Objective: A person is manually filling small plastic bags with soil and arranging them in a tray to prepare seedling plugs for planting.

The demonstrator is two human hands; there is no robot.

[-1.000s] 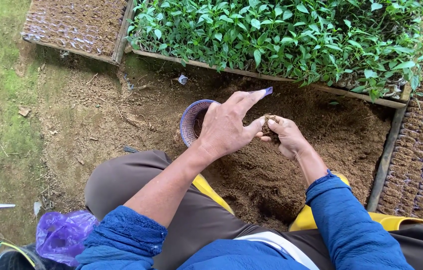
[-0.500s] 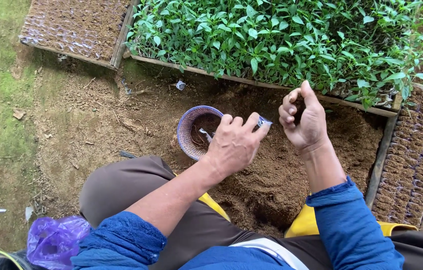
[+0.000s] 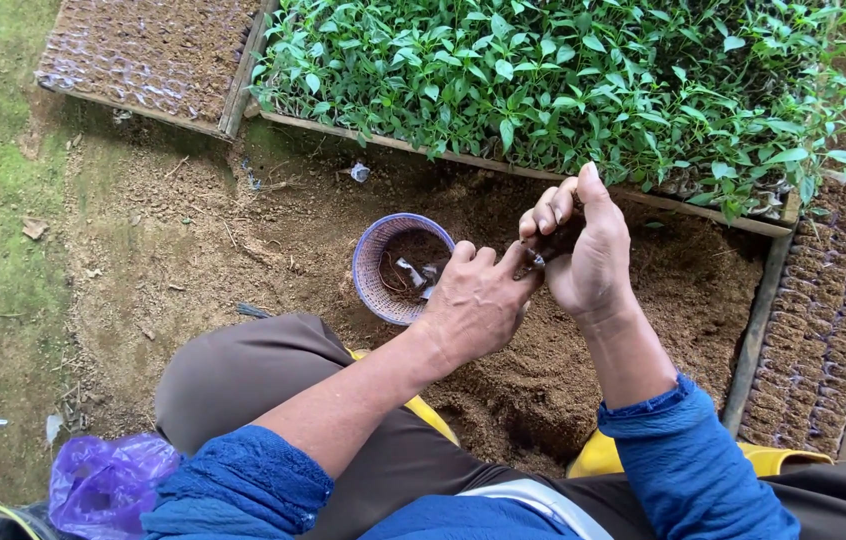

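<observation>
Pinching something small, possibly a soil-filled bag, right hand [image 3: 588, 250] and left hand [image 3: 478, 300] closed together, round lilac woven basket [image 3: 375, 262] beside, crumbly brown soil [image 3: 543, 380], purple plastic bag [image 3: 108, 482] lower left.

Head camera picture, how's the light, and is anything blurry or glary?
Head view: soft, even daylight, no hard shadows or glare; the left hand, right hand, purple basket and seedling leaves look sharp; what the fingers pinch is too small to tell.

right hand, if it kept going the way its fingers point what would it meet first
Probably the bed of green seedlings: the right hand points up-frame toward it, with only the wooden edging between. Depth is unclear, so it might pass above.
</observation>
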